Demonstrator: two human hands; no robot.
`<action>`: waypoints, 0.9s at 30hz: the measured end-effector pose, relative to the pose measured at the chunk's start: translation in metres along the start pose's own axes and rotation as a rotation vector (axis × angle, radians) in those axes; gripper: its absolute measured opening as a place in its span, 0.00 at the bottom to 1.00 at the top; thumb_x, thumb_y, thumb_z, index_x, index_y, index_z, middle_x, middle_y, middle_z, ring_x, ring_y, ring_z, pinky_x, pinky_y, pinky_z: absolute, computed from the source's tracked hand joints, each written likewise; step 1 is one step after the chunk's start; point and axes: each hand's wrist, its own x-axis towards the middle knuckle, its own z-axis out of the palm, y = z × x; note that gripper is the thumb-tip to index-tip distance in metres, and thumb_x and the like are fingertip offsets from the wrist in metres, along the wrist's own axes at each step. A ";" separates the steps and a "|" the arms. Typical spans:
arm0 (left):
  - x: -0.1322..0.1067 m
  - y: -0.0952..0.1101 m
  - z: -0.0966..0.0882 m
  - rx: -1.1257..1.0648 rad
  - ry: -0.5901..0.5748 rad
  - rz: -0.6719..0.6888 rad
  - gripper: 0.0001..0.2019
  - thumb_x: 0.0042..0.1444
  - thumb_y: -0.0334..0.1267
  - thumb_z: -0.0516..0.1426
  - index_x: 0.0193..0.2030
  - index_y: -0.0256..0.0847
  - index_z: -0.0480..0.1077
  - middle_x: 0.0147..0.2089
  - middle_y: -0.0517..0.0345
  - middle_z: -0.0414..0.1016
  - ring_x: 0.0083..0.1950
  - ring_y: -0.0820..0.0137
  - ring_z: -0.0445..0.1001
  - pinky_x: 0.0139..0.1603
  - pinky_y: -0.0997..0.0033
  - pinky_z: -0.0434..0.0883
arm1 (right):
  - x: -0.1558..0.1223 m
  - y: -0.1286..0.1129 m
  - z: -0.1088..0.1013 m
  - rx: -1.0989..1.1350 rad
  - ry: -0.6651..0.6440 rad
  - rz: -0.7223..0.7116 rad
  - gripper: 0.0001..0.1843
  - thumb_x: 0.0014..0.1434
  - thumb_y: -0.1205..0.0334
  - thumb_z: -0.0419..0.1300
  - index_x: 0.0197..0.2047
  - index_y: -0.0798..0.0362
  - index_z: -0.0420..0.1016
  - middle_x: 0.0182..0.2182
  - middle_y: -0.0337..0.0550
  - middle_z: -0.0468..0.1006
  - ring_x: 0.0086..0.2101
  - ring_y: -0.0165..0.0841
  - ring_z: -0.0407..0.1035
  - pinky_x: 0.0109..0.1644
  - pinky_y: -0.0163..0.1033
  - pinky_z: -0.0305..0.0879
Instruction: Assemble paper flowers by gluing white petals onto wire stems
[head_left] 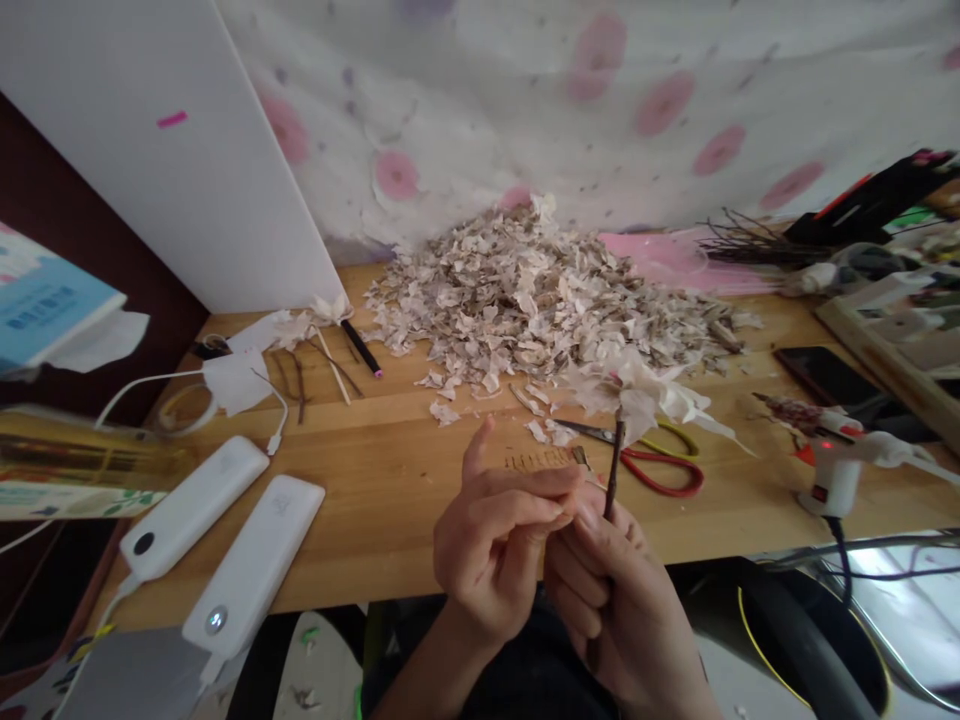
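Observation:
My right hand [607,590] is closed round a thin dark twig [614,465] that stands upright and carries a white petal flower [645,395] at its top. My left hand [499,535] sits just to its left, fingers pinched together near the twig's lower part, index finger raised. What the left fingers pinch is too small to make out. Both hands hover over the front edge of the wooden table [390,490].
A large pile of pale husk scraps [540,295] lies at the back. Red-handled scissors [660,465] lie behind the hands, a glue gun [844,460] and phone [821,375] to the right. Two white power banks [225,540], twigs and a black pen [361,347] are at left.

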 end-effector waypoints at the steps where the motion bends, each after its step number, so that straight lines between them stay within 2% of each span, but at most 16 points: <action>1: 0.000 0.001 -0.001 -0.014 0.003 0.006 0.06 0.65 0.34 0.59 0.42 0.53 0.71 0.41 0.66 0.87 0.38 0.66 0.85 0.57 0.46 0.79 | 0.000 0.000 0.000 0.003 -0.006 0.009 0.13 0.59 0.55 0.71 0.28 0.51 0.75 0.15 0.23 0.44 0.14 0.18 0.32 0.13 0.21 0.39; 3: 0.004 0.003 -0.004 -0.035 -0.003 0.047 0.08 0.65 0.32 0.59 0.44 0.52 0.71 0.41 0.63 0.87 0.39 0.65 0.85 0.57 0.44 0.78 | 0.001 0.000 0.001 0.016 -0.018 0.024 0.14 0.59 0.56 0.71 0.27 0.52 0.74 0.15 0.23 0.44 0.14 0.18 0.32 0.13 0.21 0.38; 7: 0.016 0.009 -0.010 -0.036 -0.096 0.044 0.06 0.66 0.33 0.58 0.42 0.52 0.71 0.39 0.64 0.86 0.40 0.64 0.85 0.63 0.39 0.73 | 0.003 -0.001 0.000 0.029 -0.039 0.041 0.15 0.59 0.57 0.71 0.26 0.52 0.74 0.16 0.23 0.43 0.14 0.17 0.31 0.12 0.22 0.36; 13: 0.026 0.008 -0.017 -0.043 -0.170 0.083 0.06 0.65 0.30 0.60 0.41 0.48 0.71 0.40 0.64 0.87 0.39 0.67 0.85 0.67 0.41 0.68 | 0.002 -0.003 -0.004 -0.008 -0.029 0.063 0.15 0.60 0.55 0.70 0.27 0.52 0.73 0.15 0.22 0.44 0.14 0.17 0.32 0.12 0.22 0.37; 19: 0.028 0.007 -0.025 0.005 -0.277 0.088 0.05 0.67 0.35 0.57 0.39 0.48 0.71 0.39 0.60 0.86 0.37 0.67 0.84 0.68 0.39 0.67 | 0.000 -0.007 -0.007 -0.044 -0.041 0.092 0.14 0.59 0.55 0.70 0.28 0.52 0.75 0.15 0.22 0.44 0.14 0.17 0.32 0.12 0.22 0.37; 24: 0.028 0.011 -0.024 -0.103 -0.189 0.026 0.05 0.63 0.32 0.62 0.39 0.46 0.71 0.38 0.62 0.87 0.38 0.66 0.85 0.70 0.38 0.63 | 0.001 -0.007 -0.006 -0.027 -0.065 0.102 0.14 0.59 0.55 0.71 0.27 0.53 0.76 0.15 0.23 0.44 0.14 0.17 0.32 0.12 0.22 0.37; 27: 0.027 0.010 -0.022 -0.089 -0.173 0.076 0.06 0.63 0.31 0.61 0.41 0.47 0.72 0.41 0.61 0.87 0.39 0.66 0.86 0.70 0.39 0.64 | 0.001 -0.007 -0.004 -0.004 -0.079 0.103 0.13 0.60 0.56 0.70 0.28 0.52 0.77 0.15 0.23 0.44 0.14 0.17 0.32 0.12 0.22 0.37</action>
